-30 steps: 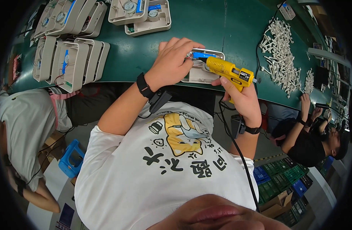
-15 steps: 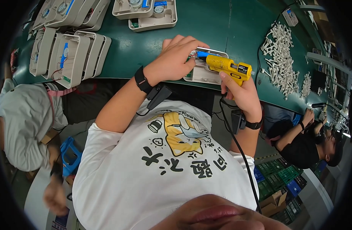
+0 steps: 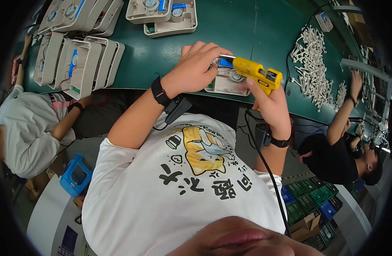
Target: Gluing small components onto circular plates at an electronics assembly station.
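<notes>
A yellow hot glue gun [image 3: 252, 71] is gripped in my right hand [image 3: 270, 106], its nozzle pointing left over the housing. Its black cord hangs down past my wrist. Beneath lies an open off-white plastic housing [image 3: 225, 88] at the table's near edge. Inside it I see a blue battery pack [image 3: 225, 63], thin wires and a round silver speaker [image 3: 236, 76], partly covered by the gun. My left hand [image 3: 192, 66] holds the housing's left end, with its fingertips close to the nozzle and wires. The housing's left side is hidden under that hand.
Stacked off-white housings [image 3: 87, 64] with similar parts stand at the left, and more housings [image 3: 174, 27] lie at the far middle. A heap of white plastic pieces [image 3: 311, 64] spreads across the right of the green table [image 3: 230, 25]. Co-workers sit on both sides.
The glue gun has shifted slightly and its tip now sits higher, near my left fingers. The speaker has come into sight. The right co-worker's arm has reached up over the table.
</notes>
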{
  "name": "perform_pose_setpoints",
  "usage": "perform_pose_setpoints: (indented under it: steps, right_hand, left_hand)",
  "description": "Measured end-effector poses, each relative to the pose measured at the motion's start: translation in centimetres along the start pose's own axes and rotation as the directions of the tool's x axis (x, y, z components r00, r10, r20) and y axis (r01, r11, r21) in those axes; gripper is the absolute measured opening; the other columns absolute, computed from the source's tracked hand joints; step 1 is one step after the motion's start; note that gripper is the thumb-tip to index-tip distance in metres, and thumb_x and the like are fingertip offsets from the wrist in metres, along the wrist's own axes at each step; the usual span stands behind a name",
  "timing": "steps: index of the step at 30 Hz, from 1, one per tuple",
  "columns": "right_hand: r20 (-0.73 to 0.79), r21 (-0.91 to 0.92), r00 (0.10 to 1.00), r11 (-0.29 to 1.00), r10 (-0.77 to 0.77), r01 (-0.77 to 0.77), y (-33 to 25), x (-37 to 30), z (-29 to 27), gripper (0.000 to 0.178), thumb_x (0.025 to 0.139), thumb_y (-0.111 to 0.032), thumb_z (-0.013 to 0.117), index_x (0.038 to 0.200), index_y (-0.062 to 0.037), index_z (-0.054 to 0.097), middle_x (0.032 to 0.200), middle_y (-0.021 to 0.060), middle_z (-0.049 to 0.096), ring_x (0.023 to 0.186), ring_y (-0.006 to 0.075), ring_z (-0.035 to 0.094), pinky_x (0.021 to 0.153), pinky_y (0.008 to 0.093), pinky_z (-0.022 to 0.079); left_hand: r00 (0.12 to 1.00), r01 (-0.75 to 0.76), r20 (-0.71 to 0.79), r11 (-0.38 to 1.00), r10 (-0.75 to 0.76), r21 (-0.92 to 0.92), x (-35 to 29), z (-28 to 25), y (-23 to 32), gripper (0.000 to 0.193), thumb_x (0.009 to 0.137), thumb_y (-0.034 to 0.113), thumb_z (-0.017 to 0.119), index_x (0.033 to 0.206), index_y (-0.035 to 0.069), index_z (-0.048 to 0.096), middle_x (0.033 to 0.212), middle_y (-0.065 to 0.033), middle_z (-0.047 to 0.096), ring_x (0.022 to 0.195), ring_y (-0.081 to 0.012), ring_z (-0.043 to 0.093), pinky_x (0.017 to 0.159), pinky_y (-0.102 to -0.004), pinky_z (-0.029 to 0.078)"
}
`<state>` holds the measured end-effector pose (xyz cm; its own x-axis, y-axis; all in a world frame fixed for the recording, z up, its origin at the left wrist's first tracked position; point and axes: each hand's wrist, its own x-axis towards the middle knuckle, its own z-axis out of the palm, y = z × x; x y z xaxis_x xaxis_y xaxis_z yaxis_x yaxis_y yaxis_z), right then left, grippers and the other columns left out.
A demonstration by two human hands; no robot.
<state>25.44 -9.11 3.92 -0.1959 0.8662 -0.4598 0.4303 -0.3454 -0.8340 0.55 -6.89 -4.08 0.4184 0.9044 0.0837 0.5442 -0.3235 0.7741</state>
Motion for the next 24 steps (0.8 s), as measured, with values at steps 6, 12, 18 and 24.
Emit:
perform_pose_setpoints:
  steps: [6, 12, 18, 24]
  right_hand:
    - [0.044, 0.141, 0.997, 0.989, -0.060, 0.053, 0.8, -1.1, -1.6, 0.032, 0.109, -0.024, 0.061, 0.128, 0.0011, 0.068, 0.105, 0.0133, 0.078, 0.068, 0.0073, 0.063, 0.052, 0.0220, 0.048]
    - [-0.337, 0.491, 0.921, 0.799, -0.193, 0.347, 9.6, -0.1, -5.8, 0.025, 0.111, -0.023, 0.057, 0.115, 0.0002, 0.064, 0.110, 0.0232, 0.076, 0.063, 0.0122, 0.060, 0.056, 0.0290, 0.053]
    - [-0.616, 0.479, 0.752, 0.647, -0.234, 0.594, 13.0, 1.4, -4.0, 0.025, 0.113, -0.024, 0.053, 0.114, -0.0003, 0.060, 0.115, 0.0273, 0.073, 0.059, 0.0139, 0.058, 0.061, 0.0341, 0.056]
    - [-0.613, 0.447, 0.749, 0.671, -0.251, 0.592, 13.4, 1.5, -4.1, 0.025, 0.113, -0.023, 0.052, 0.114, 0.0003, 0.061, 0.115, 0.0265, 0.073, 0.058, 0.0138, 0.058, 0.059, 0.0337, 0.057]
  left_hand:
    - [0.985, -0.066, -0.158, 0.997, 0.073, 0.048, -0.5, -0.1, 1.3, 0.045, 0.090, 0.007, 0.059, 0.134, 0.012, 0.065, 0.125, -0.0069, 0.064, 0.113, -0.0284, 0.060, 0.096, -0.0429, 0.042]
    - [0.984, 0.136, -0.088, 0.968, -0.158, -0.210, 1.7, -0.8, 1.8, 0.038, 0.092, 0.007, 0.058, 0.128, 0.003, 0.067, 0.120, -0.0193, 0.067, 0.107, -0.0398, 0.068, 0.094, -0.0456, 0.054]
    - [0.951, 0.013, -0.300, 0.975, -0.081, -0.221, 14.7, 2.1, -1.4, 0.034, 0.092, 0.011, 0.060, 0.123, -0.003, 0.068, 0.117, -0.0246, 0.069, 0.113, -0.0439, 0.067, 0.100, -0.0477, 0.054]
    - [0.778, -0.173, -0.611, 0.985, 0.147, 0.016, 25.4, 3.2, -2.8, 0.045, 0.091, 0.010, 0.059, 0.135, -0.003, 0.060, 0.135, -0.0265, 0.063, 0.120, -0.0469, 0.063, 0.104, -0.0491, 0.053]
